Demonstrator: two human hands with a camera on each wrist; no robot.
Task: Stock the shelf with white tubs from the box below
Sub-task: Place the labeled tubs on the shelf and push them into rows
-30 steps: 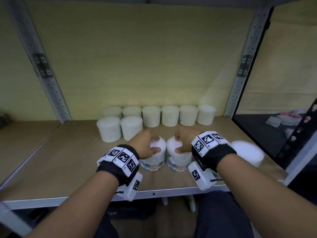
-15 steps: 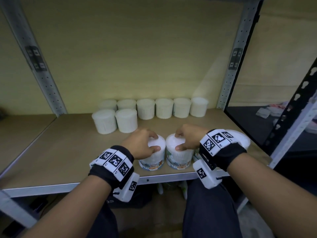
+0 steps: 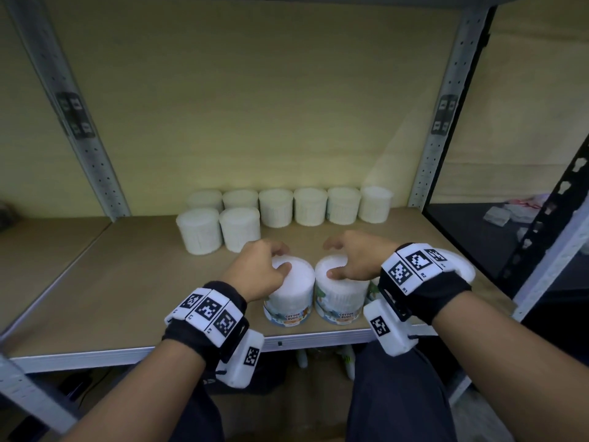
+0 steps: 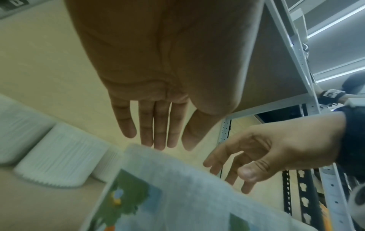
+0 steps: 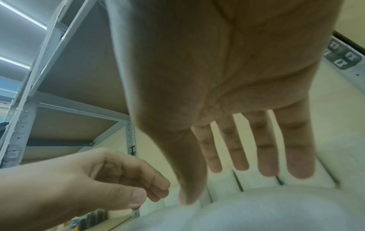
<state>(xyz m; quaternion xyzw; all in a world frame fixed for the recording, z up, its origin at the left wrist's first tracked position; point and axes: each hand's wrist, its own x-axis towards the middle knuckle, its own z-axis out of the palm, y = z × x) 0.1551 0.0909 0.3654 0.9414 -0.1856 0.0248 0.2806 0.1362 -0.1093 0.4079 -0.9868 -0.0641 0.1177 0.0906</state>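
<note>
Two white tubs with "Cotton Buds" labels stand side by side near the shelf's front edge: the left tub [image 3: 288, 301] and the right tub [image 3: 339, 301]. My left hand [image 3: 271, 266] hovers over the left tub's lid, its thumb at the top. My right hand [image 3: 344, 260] hovers over the right tub likewise. In the left wrist view my left hand [image 4: 162, 140] has straight fingers just above the tub [image 4: 177, 195] and holds nothing. In the right wrist view my right hand [image 5: 237, 171] is spread above its tub [image 5: 276, 211].
A row of white tubs [image 3: 309, 207] lines the back of the shelf board [image 3: 127, 282], with two more [image 3: 199, 231] in front at the left. Another tub [image 3: 462, 266] sits behind my right wrist. Metal uprights [image 3: 430, 173] frame the bay.
Both hands gripped the tub tops before; now the fingers have let go and lifted slightly. The two tubs stay where they stood.
</note>
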